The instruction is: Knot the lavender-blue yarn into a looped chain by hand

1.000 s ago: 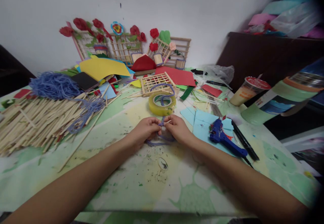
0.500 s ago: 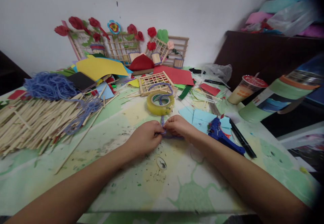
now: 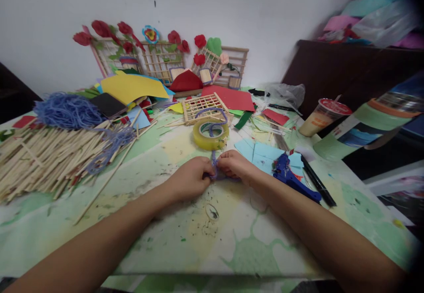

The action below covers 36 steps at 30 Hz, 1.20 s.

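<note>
Blue-purple yarn [image 3: 213,156] runs from the small stick lattice [image 3: 207,107] through the roll of yellowish tape [image 3: 199,139] to my hands at the middle of the table. My left hand [image 3: 192,176] is closed, its thumb and fingers pinching the yarn. Close beside it, my right hand [image 3: 236,164] pinches the yarn too, with its fingertips almost touching those of the left. A bit of yarn shows below the right fingers. The exact twist of the yarn between the fingertips is too small to make out.
Wooden sticks [image 3: 59,160] and a heap of blue yarn [image 3: 68,111] lie at left. To the right are a blue glue gun [image 3: 291,180], light-blue paper [image 3: 266,155], a drink cup [image 3: 323,116] and a green bottle [image 3: 356,129]. Lattices with paper flowers [image 3: 162,61] lean against the wall.
The fingertips of both hands have drawn slightly apart, and more yarn shows between them. The whole view has shifted a little; the surrounding things have stayed put.
</note>
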### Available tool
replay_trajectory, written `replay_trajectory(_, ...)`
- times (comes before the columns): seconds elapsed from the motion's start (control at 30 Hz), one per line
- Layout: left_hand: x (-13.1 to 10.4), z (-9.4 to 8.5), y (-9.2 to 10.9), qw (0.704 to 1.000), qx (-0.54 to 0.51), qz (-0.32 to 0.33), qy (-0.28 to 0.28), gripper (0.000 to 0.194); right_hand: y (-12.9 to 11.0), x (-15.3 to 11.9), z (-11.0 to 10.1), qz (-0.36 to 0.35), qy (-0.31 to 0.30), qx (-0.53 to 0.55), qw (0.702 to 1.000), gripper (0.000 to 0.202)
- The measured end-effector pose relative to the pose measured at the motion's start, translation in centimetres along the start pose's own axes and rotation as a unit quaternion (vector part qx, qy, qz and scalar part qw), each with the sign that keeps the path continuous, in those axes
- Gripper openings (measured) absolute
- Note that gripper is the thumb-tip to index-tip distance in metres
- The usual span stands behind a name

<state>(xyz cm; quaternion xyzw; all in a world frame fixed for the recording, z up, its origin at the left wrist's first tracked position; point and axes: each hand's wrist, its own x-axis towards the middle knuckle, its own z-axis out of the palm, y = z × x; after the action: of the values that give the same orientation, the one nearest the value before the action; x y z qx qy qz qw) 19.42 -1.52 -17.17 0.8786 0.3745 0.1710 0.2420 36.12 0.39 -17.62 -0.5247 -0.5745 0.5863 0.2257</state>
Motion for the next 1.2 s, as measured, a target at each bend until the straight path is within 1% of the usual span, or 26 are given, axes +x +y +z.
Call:
replay_trajectory(0.07, -0.1, 0.1, 0.5, 1.000, 0.022, 0.020, -0.004, 0.023, 0.0, 0.0, 0.0, -0.008, -0.005, -0.007, 1.000, 0.028)
replay_trajectory(0.17, -0.2, 0.3, 0.7, 0.999, 0.040, 0.028, -0.013, 0.022, -0.1, -0.1, -0.1, -0.016, -0.013, -0.041, 0.999, 0.035)
replay_trajectory(0.33, -0.2, 0.6, 0.2, 0.998, 0.037, 0.036, -0.022, 0.024, -0.1, 0.0, -0.3, -0.015, -0.015, -0.051, 0.998, 0.028)
replay_trajectory(0.43, -0.1, 0.4, -0.1, 0.999, 0.026, 0.037, -0.023, 0.028, -0.2, 0.0, -0.2, -0.013, -0.011, -0.053, 0.998, 0.022)
replay_trajectory(0.5, -0.1, 0.0, -0.3, 1.000, 0.017, 0.025, -0.008, 0.032, -0.3, -0.1, -0.1, -0.011, -0.004, -0.060, 0.998, 0.020)
replay_trajectory(0.57, 0.0, -0.5, -0.5, 1.000, -0.010, -0.002, 0.009, 0.033, -0.4, -0.2, 0.0, -0.007, 0.000, -0.064, 0.998, 0.019)
replay_trajectory(0.67, 0.2, -1.4, -0.8, 0.990, -0.118, -0.072, 0.003, 0.026, -0.4, -0.3, 0.0, -0.001, 0.002, -0.068, 0.998, 0.019)
replay_trajectory(0.73, 0.3, -1.9, -1.0, 0.967, -0.222, -0.125, -0.005, 0.020, -0.4, -0.3, 0.0, 0.000, 0.003, -0.070, 0.998, 0.018)
replay_trajectory(0.8, 0.3, -2.2, -1.2, 0.934, -0.321, -0.158, 0.007, 0.017, -0.3, -0.2, 0.0, 0.002, 0.000, -0.067, 0.998, 0.016)
replay_trajectory(0.93, 0.5, -2.3, -1.2, 0.862, -0.470, -0.184, 0.052, 0.013, -0.2, -0.1, 0.0, 0.010, -0.002, -0.059, 0.998, 0.014)
replay_trajectory(1.03, 0.5, -2.1, -1.1, 0.800, -0.563, -0.198, 0.062, 0.009, -0.1, 0.0, 0.0, 0.010, 0.000, -0.060, 0.998, 0.014)
replay_trajectory(1.07, 0.4, -2.0, -1.0, 0.783, -0.585, -0.203, 0.059, 0.008, -0.1, 0.0, 0.0, 0.008, 0.002, -0.061, 0.998, 0.014)
replay_trajectory(1.13, 0.3, -2.0, -1.0, 0.762, -0.609, -0.211, 0.057, 0.010, -0.1, 0.0, 0.0, 0.005, 0.006, -0.063, 0.998, 0.015)
replay_trajectory(1.2, 0.3, -2.0, -1.0, 0.756, -0.613, -0.221, 0.056, 0.011, -0.1, 0.0, 0.0, 0.000, 0.006, -0.064, 0.998, 0.016)
